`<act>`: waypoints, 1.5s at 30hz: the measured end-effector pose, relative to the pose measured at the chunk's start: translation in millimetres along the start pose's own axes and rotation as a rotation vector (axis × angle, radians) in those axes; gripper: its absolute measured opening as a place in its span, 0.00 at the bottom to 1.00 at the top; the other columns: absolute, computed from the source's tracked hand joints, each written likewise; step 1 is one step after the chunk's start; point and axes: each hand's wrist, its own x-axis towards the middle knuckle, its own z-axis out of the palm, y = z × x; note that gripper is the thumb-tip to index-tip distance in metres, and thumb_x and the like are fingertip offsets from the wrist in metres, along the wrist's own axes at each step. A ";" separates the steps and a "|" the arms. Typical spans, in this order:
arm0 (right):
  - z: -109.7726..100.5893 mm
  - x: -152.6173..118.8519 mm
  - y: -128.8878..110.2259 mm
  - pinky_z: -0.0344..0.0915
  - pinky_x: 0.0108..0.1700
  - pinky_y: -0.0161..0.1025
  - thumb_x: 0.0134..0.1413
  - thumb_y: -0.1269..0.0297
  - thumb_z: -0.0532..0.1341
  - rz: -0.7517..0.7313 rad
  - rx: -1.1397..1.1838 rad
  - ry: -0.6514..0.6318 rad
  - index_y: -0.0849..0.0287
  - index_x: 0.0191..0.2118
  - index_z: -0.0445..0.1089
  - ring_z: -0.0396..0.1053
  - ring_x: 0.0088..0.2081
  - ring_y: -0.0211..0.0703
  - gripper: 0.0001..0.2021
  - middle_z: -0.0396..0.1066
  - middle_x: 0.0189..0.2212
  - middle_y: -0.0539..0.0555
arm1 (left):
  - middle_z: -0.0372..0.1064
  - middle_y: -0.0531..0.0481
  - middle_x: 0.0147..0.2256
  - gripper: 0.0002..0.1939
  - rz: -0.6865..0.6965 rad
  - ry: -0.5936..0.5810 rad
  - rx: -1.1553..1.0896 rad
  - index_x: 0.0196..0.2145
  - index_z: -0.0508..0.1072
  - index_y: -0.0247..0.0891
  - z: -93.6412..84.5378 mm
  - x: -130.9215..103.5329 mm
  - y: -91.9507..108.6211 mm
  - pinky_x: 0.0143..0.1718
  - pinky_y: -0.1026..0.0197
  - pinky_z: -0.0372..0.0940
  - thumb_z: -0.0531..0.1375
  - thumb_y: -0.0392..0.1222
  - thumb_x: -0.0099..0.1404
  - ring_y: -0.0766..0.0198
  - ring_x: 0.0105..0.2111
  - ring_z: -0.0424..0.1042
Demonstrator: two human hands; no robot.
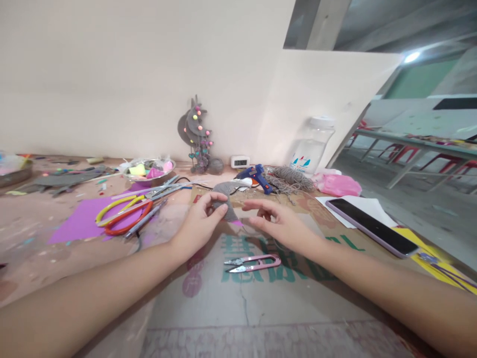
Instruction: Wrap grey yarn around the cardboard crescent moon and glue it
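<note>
My left hand (204, 219) pinches a grey yarn-wrapped crescent (228, 199) between thumb and fingers, above the printed cardboard. The crescent's lower tip shows bright purple. To its right, my right hand (278, 221) has its thumb and fingers apart and holds nothing that I can make out; a thin strand of yarn seems to run beneath it. Pink thread snips (253, 263) lie on the cardboard (208, 308) below both hands.
Scissors (124, 214) lie on purple sheets (78, 219) at left, near a bowl (149, 178). Behind are a decorated grey moon ornament (196, 127), a small clock (240, 161), a blue glue gun (259, 176), grey yarn (290, 179) and a bottle (311, 146). A phone (372, 226) lies right.
</note>
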 end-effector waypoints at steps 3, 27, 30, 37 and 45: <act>-1.2 1.5 -1.1 0.65 0.25 0.32 0.52 0.61 0.60 0.008 0.182 -0.085 0.57 0.53 0.64 0.66 0.26 0.32 0.21 0.70 0.47 0.57 | 0.67 0.52 0.35 0.10 0.010 -0.011 -0.006 0.40 0.66 0.38 0.6 -0.8 2.7 0.33 0.64 0.62 0.57 0.43 0.61 0.67 0.30 0.67; 15.8 2.5 18.5 0.59 0.24 0.31 0.52 0.55 0.59 0.053 0.176 -0.040 0.61 0.34 0.70 0.60 0.22 0.32 0.13 0.65 0.23 0.48 | 0.60 0.59 0.22 0.13 -0.127 -0.144 -0.091 0.40 0.64 0.38 3.0 -2.0 4.6 0.26 0.65 0.62 0.60 0.43 0.59 0.69 0.21 0.66; 14.6 3.0 19.3 0.60 0.23 0.31 0.56 0.54 0.55 0.057 0.283 -0.043 0.60 0.44 0.68 0.61 0.22 0.31 0.16 0.70 0.32 0.52 | 0.60 0.59 0.22 0.13 -0.143 -0.157 -0.119 0.40 0.64 0.39 3.1 -2.2 4.4 0.26 0.65 0.62 0.60 0.44 0.59 0.68 0.22 0.68; 9.1 2.5 12.6 0.64 0.40 0.37 0.58 0.56 0.53 -0.088 0.001 0.097 0.62 0.38 0.72 0.68 0.37 0.40 0.16 0.72 0.33 0.54 | 0.63 0.56 0.26 0.11 -0.117 -0.148 -0.094 0.40 0.65 0.38 1.9 -2.6 4.6 0.26 0.67 0.62 0.59 0.42 0.60 0.70 0.23 0.68; 12.2 -0.9 11.3 0.59 0.55 0.43 0.61 0.55 0.51 -0.200 0.053 -0.020 0.57 0.50 0.69 0.66 0.52 0.42 0.19 0.70 0.49 0.55 | 0.69 0.53 0.32 0.23 -0.092 -0.173 -0.234 0.48 0.59 0.41 6.5 -2.0 4.0 0.26 0.66 0.65 0.61 0.40 0.56 0.69 0.26 0.70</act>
